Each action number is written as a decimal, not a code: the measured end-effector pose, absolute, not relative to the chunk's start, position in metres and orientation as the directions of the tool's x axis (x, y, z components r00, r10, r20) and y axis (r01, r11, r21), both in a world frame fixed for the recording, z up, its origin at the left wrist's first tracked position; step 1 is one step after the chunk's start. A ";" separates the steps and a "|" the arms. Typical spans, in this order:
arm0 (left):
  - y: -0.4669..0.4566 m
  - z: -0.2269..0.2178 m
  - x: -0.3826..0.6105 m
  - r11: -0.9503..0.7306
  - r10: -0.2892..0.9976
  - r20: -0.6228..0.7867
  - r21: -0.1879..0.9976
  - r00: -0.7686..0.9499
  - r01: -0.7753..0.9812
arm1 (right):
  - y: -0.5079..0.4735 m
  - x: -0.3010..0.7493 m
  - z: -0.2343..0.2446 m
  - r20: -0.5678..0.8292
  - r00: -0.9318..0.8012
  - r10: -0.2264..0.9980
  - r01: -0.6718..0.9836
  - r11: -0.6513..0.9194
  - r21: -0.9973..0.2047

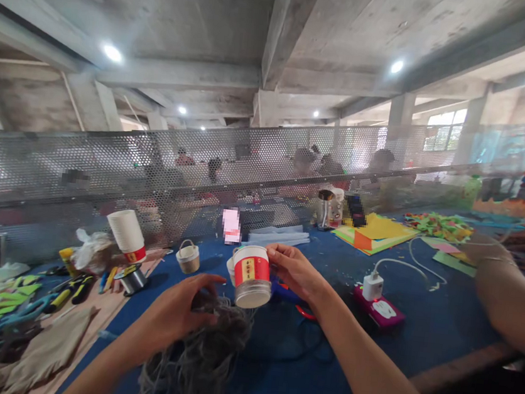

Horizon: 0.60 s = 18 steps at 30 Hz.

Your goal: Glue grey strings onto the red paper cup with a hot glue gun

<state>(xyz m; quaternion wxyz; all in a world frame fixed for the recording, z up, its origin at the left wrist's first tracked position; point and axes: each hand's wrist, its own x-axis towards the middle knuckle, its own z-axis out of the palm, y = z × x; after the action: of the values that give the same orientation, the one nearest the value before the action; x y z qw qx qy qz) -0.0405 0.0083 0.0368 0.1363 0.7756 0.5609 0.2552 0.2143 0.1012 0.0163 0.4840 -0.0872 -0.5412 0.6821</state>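
Observation:
My right hand (295, 265) grips a red-and-white paper cup (254, 269) by its right side near the rim. The cup's flat base tips toward me, and greyish cord appears wound around its lower part. My left hand (178, 307) is left of the cup, apart from it, with thumb and fingers spread. Beneath and beside that hand lies a tangled heap of grey cord (199, 357); whether the fingers touch it I cannot tell. Behind the hands stands a small cord-covered basket (188, 257) with a handle. Another pale piece is partly hidden behind the cup.
Stacked paper cups (126, 232), a wire spool (133, 278) and pliers (76, 289) are on the left, with gloves (53, 344) nearer. A white charger (372, 287) sits on a purple power strip (382, 309). Another person's arm (512, 295) reaches in from the right. A perforated metal screen (197, 183) stands behind.

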 end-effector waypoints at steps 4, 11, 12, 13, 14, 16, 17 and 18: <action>0.018 0.031 -0.046 -0.422 0.881 0.325 0.206 0.345 0.883 | 0.101 0.214 0.017 0.406 -0.520 0.752 -0.568 0.050 -0.821; 0.005 0.010 -0.016 -0.497 0.849 0.291 0.151 0.442 0.855 | 0.101 0.213 0.015 0.401 -0.524 0.752 -0.563 0.048 -0.825; 0.001 0.006 -0.012 -0.493 0.858 0.253 0.163 0.447 0.855 | 0.102 0.213 0.015 0.402 -0.523 0.752 -0.564 0.049 -0.825; -0.003 0.002 -0.009 -0.474 0.873 0.213 0.160 0.439 0.866 | 0.102 0.213 0.015 0.404 -0.523 0.751 -0.565 0.049 -0.823; -0.005 -0.002 -0.006 -0.453 0.886 0.184 0.151 0.425 0.879 | 0.102 0.213 0.015 0.406 -0.522 0.750 -0.567 0.050 -0.822; -0.006 -0.011 -0.003 -0.385 0.917 0.163 0.123 0.364 0.915 | 0.102 0.213 0.014 0.408 -0.523 0.748 -0.570 0.049 -0.820; -0.005 -0.014 -0.003 -0.359 0.927 0.156 0.112 0.341 0.927 | 0.102 0.213 0.014 0.409 -0.523 0.748 -0.571 0.048 -0.819; -0.004 -0.016 -0.002 -0.348 0.932 0.143 0.104 0.332 0.932 | 0.102 0.213 0.014 0.408 -0.524 0.747 -0.571 0.047 -0.820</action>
<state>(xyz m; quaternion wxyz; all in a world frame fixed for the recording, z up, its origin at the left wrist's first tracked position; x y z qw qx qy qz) -0.0024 -0.0036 -0.0164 0.0017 0.8160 0.5711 0.0888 0.2133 0.1021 0.0141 0.4809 -0.0815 -0.5408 0.6853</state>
